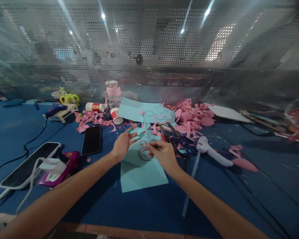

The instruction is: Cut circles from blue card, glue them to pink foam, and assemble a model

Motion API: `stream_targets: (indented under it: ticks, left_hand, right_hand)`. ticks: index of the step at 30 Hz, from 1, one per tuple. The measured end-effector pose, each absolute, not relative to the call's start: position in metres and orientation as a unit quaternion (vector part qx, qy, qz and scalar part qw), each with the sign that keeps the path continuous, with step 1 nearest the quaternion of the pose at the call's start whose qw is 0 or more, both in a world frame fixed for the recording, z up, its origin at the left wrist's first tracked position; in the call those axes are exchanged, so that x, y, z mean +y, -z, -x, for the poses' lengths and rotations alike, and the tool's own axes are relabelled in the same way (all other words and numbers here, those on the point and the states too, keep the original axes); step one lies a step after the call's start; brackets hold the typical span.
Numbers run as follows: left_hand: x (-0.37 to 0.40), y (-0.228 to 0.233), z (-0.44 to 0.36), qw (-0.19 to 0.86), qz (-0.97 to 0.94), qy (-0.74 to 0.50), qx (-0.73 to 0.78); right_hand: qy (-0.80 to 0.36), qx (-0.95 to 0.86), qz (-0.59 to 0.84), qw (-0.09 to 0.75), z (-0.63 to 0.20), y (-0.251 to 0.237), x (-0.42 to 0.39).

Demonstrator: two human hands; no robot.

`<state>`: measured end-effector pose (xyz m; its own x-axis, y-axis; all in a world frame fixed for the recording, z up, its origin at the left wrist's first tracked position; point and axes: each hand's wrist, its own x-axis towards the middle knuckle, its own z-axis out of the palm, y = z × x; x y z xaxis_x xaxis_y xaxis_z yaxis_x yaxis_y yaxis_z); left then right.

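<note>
My left hand [121, 145] and my right hand [162, 153] hold a small light-blue paper cut-out [145, 135] between them, just above a light-blue paper sheet [139, 171] lying on the blue table. That sheet has a drawn circle on it near my right fingers. Both hands pinch the paper piece with their fingertips. Black scissors [174, 136] lie just right of my right hand.
A second blue sheet with drawn circles [139, 111] lies further back, beside heaps of pink paper scraps [191, 118]. A white glue gun [211, 152] is at the right, a black phone [91, 140] at the left, a glue bottle [94, 107] and pink-lidded jar [114, 93] behind.
</note>
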<state>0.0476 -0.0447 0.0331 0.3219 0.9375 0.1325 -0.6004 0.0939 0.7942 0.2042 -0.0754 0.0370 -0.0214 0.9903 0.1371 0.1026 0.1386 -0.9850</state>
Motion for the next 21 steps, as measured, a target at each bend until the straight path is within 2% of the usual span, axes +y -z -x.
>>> stream_targets:
  ticks: [6,21]
  left_hand:
    - [-0.045,-0.027,-0.057,0.718,-0.334,-0.542,0.282]
    - [-0.057,-0.033,-0.063,0.722,-0.39,-0.504,0.269]
  right_hand:
    - [-0.453,-0.558,0.472,0.511,-0.198,-0.035,-0.077]
    - [-0.473,-0.558,0.469,0.495,-0.197,-0.036,-0.08]
